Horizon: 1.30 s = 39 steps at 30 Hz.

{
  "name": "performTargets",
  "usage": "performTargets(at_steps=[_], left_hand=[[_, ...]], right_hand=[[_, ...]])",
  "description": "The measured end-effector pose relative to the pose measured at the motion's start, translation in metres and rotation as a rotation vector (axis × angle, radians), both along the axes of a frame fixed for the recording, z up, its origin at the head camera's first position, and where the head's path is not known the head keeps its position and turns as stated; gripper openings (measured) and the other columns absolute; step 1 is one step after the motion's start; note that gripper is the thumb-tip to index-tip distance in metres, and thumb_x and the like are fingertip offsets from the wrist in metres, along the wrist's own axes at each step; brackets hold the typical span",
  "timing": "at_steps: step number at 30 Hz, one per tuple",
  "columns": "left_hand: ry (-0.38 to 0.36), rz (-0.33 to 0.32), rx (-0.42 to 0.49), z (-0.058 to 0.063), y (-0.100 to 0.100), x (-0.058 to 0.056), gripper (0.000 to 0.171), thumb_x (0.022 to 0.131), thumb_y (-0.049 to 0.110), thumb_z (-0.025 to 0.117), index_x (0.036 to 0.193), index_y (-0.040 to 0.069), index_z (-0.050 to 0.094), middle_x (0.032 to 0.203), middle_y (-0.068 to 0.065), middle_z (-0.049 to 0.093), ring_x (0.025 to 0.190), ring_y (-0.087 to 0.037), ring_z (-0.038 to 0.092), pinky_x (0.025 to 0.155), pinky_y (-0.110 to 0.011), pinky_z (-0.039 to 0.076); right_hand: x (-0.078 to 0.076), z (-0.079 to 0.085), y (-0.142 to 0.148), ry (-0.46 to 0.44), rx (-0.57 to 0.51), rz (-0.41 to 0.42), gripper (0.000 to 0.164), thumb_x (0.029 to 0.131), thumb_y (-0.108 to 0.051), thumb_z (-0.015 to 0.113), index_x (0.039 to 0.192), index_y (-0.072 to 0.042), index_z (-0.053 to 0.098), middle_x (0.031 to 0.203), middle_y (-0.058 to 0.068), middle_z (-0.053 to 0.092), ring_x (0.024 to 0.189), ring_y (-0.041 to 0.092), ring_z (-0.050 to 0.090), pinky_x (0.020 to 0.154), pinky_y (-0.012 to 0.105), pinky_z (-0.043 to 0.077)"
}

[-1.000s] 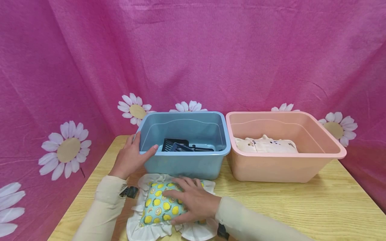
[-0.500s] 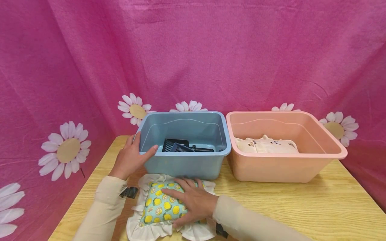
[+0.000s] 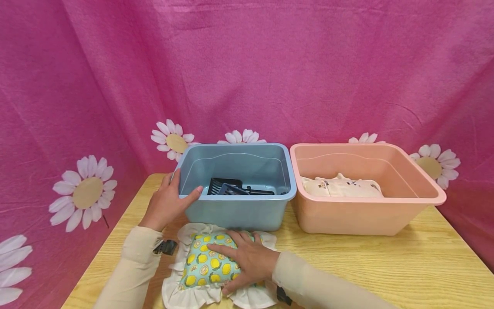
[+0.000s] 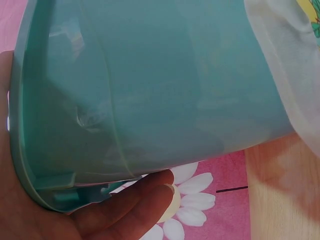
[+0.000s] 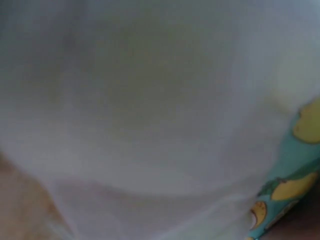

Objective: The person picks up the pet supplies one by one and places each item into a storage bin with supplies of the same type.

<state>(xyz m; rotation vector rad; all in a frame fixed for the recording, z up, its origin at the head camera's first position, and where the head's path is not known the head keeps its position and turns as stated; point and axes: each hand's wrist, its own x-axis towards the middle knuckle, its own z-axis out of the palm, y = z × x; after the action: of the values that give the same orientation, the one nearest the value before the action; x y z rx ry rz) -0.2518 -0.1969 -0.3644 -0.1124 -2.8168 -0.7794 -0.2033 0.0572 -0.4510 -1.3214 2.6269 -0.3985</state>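
At the left front corner of the blue plastic bin [image 3: 235, 212], my left hand [image 3: 166, 206] grips the rim. Its thumb lies over the top edge, and in the left wrist view the fingers [image 4: 145, 205] curl beneath the rim. My right hand [image 3: 251, 259] rests with spread fingers on a small lemon-print cushion [image 3: 202, 266] with a white ruffled border, flat on the table in front of the bin. White ruffle [image 5: 150, 150] fills most of the blurred right wrist view. Inside the blue bin lie black slotted scoops [image 3: 225, 186], partly hidden by the front wall.
Right of the blue bin stands a pink plastic bin [image 3: 351, 216], holding a cream printed cloth item [image 3: 343, 188] partly hidden by its front wall. Both bins stand on a wooden table [image 3: 386, 266]. A pink curtain [image 3: 247, 73] with daisies hangs behind and at the sides.
My right hand has shifted very slightly on the cushion. My left hand stays on the bin's corner, and the bins look almost unchanged.
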Motion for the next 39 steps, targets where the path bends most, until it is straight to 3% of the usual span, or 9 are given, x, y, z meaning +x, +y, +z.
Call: performTargets(at_steps=[25,32,39], left_hand=[[-0.002,0.0,0.001,-0.0027,-0.0008,-0.0001,0.098,0.085,0.068,0.051,0.154,0.008,0.018,0.15,-0.02,0.027,0.123,-0.047,0.045,0.091,-0.065,0.043],[-0.017,0.003,0.004,-0.003,-0.0008,0.0004,0.098,0.085,0.068,0.051,0.154,0.008,0.017,0.151,-0.02,0.026,0.125,-0.046,0.044,0.092,-0.065,0.043],[-0.013,0.002,0.009,-0.0013,-0.0002,-0.0005,0.098,0.085,0.068,0.052,0.155,0.009,0.016,0.151,-0.019,0.026,0.126,-0.046,0.043,0.09,-0.065,0.045]], right_hand=[[0.0007,-0.0017,-0.0017,0.05,0.022,0.017,0.092,0.073,-0.065,0.071,0.149,-0.049,0.022,0.142,0.004,0.036,0.124,0.026,0.041,0.086,0.053,0.042],[0.0019,0.0003,-0.0025,0.043,0.019,0.02,0.09,0.075,-0.058,0.074,0.149,-0.048,0.024,0.141,0.005,0.037,0.125,0.027,0.042,0.089,0.054,0.041],[0.0005,0.0011,-0.0024,0.104,0.006,0.039,0.089,0.075,-0.054,0.077,0.149,-0.045,0.027,0.136,0.002,0.041,0.122,0.024,0.044,0.087,0.049,0.043]])
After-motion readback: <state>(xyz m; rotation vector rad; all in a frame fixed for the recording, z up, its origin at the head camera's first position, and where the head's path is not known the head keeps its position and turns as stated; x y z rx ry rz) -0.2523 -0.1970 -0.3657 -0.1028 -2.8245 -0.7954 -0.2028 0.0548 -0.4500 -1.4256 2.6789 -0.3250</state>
